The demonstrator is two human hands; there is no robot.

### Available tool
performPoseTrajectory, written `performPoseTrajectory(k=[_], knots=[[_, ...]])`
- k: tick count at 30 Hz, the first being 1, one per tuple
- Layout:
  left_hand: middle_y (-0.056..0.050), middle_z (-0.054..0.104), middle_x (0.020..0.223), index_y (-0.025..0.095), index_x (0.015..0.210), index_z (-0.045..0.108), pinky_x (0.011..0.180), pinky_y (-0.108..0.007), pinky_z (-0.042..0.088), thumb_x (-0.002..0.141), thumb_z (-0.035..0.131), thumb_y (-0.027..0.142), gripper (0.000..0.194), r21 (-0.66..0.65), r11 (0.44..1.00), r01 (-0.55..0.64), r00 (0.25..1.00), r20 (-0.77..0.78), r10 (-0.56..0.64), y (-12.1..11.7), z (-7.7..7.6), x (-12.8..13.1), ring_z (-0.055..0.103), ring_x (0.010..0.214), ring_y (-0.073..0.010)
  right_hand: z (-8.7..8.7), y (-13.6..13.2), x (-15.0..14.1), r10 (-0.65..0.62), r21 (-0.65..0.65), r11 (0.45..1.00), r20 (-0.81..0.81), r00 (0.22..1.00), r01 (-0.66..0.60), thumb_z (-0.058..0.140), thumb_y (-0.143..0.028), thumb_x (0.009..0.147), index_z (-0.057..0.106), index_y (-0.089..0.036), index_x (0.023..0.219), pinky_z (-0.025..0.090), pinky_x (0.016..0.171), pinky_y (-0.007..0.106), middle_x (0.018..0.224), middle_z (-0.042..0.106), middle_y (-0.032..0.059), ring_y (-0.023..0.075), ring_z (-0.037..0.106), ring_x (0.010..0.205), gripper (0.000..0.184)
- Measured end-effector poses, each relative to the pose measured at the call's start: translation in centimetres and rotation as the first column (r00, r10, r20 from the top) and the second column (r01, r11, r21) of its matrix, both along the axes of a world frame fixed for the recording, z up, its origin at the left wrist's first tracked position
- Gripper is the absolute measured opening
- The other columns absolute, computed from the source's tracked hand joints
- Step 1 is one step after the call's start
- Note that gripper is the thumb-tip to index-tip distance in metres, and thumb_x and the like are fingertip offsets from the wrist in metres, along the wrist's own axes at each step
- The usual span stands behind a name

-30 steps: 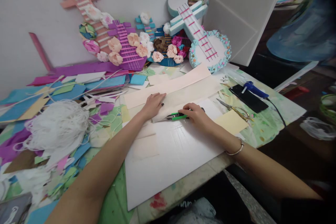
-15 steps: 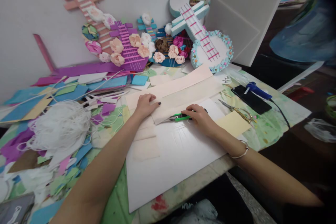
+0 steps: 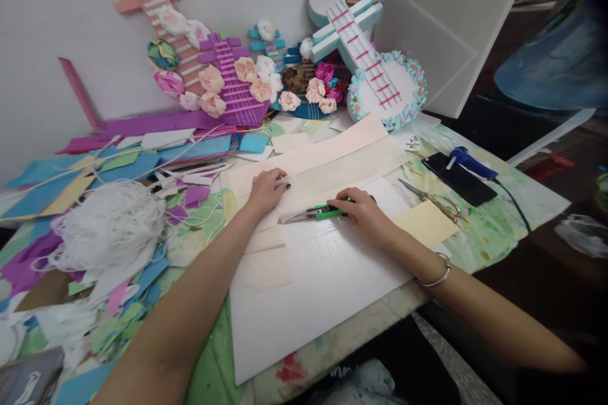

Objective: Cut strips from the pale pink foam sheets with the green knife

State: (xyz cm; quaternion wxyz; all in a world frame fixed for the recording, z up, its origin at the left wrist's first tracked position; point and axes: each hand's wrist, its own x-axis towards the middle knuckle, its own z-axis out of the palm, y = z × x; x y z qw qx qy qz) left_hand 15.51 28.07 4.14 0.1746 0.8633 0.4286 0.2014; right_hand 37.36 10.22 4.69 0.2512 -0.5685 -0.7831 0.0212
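Observation:
Pale pink paper point(image 3: 342, 168) lies folded in long strips over a white board point(image 3: 304, 316). My left hand point(image 3: 266, 191) is at its left end, with fingers bent and thumb against the paper, holding it there. In my right hand point(image 3: 357, 207) is a green and black utility knife point(image 3: 320, 211). Its blade points left and rests along the lower edge of the paper, close to the paper's left corner. Smaller cut pieces of pale pink paper point(image 3: 265, 266) lie on the board below my left hand.
Gold-handled scissors point(image 3: 434, 198), a yellow sheet point(image 3: 427, 223), a black phone point(image 3: 458, 180) and a blue glue gun point(image 3: 472, 163) lie to the right. White string point(image 3: 111, 221) and coloured scraps point(image 3: 118, 329) cover the left. Decorated paper instruments point(image 3: 384, 85) lean against the wall.
My left fingertips have drawn closer together at the paper. The knife is in nearly the same spot, and the view has shifted slightly.

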Motion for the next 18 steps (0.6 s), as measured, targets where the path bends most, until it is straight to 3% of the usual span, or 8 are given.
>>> performPoseTrajectory(k=[8, 13, 18], knots=[[-0.006, 0.065, 0.106, 0.021, 0.109, 0.057, 0.093, -0.040, 0.042, 0.081, 0.060, 0.022, 0.029, 0.056, 0.998, 0.041, 0.999, -0.021, -0.040, -0.42, 0.12, 0.07, 0.056, 0.104, -0.0243, 0.22, 0.35, 0.02, 0.037, 0.018, 0.999, 0.021, 0.999, -0.037, 0.043, -0.005, 0.082, 0.066, -0.017, 0.115, 0.042, 0.077, 0.039, 0.104, 0.062, 0.0140, 0.0253, 0.055, 0.093, 0.042], [-0.009, 0.056, 0.125, 0.022, 0.120, 0.054, 0.098, -0.046, 0.036, 0.084, 0.058, 0.028, 0.036, 0.133, 0.983, 0.123, 0.989, -0.092, -0.111, -0.84, -0.03, 0.36, 0.046, 0.116, -0.0296, 0.30, 0.23, -0.12, 0.026, 0.009, 1.000, 0.022, 0.999, -0.026, 0.043, -0.006, 0.083, 0.067, -0.019, 0.114, 0.042, 0.078, 0.039, 0.103, 0.062, 0.0135, 0.0249, 0.055, 0.093, 0.041], [-0.010, 0.055, 0.127, 0.022, 0.123, 0.053, 0.096, -0.047, 0.036, 0.088, 0.054, 0.030, 0.036, 0.160, 0.975, 0.155, 0.979, -0.159, -0.129, -0.86, -0.19, 0.45, 0.043, 0.118, -0.0316, 0.26, -0.30, 0.06, 0.026, 0.008, 1.000, 0.032, 0.999, -0.027, 0.044, -0.006, 0.085, 0.067, -0.019, 0.116, 0.042, 0.077, 0.039, 0.104, 0.061, 0.0135, 0.0252, 0.054, 0.094, 0.040]])
